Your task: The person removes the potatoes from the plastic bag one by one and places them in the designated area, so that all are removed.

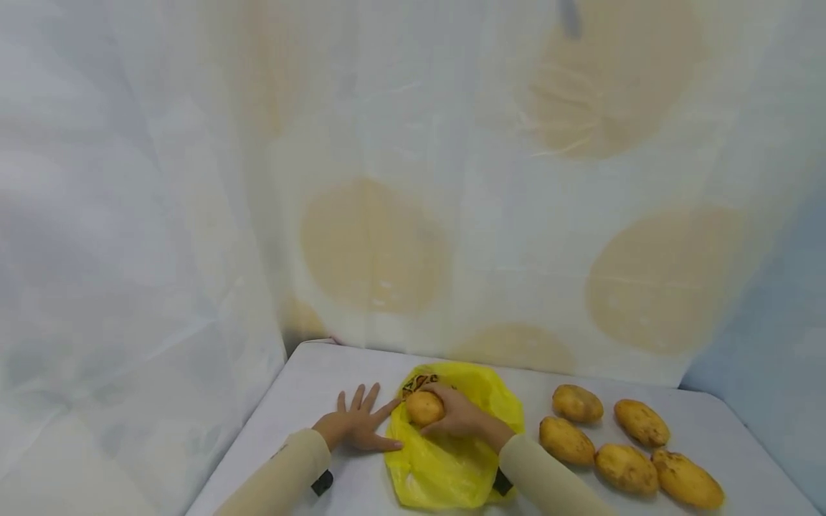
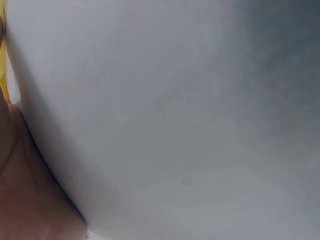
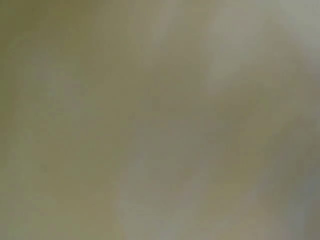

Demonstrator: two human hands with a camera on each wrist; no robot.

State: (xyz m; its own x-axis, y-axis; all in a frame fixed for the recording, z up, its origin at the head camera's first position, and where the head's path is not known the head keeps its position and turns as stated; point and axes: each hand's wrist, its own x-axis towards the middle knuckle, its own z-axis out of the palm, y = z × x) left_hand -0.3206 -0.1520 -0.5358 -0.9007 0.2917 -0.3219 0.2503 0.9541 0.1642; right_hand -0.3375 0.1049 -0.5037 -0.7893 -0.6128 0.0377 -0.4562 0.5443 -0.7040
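A yellow plastic bag (image 1: 445,469) lies spread on the white table, its dark printing partly visible near the top. In the head view my right hand (image 1: 459,414) grips a potato (image 1: 424,408) over the bag, fingers and thumb curled round its right side. My left hand (image 1: 361,423) rests on the table at the bag's left edge with fingers spread and straight, fingertips touching or close to the yellow plastic. The left wrist view shows only part of the left hand (image 2: 30,185) against the white surface. Blur fills the right wrist view.
Several potatoes (image 1: 626,469) lie grouped on the table to the right of the bag. The white tabletop (image 1: 284,401) extends to the left of the left hand. Pale sheeting (image 1: 477,215) with large tan circles hangs behind the table.
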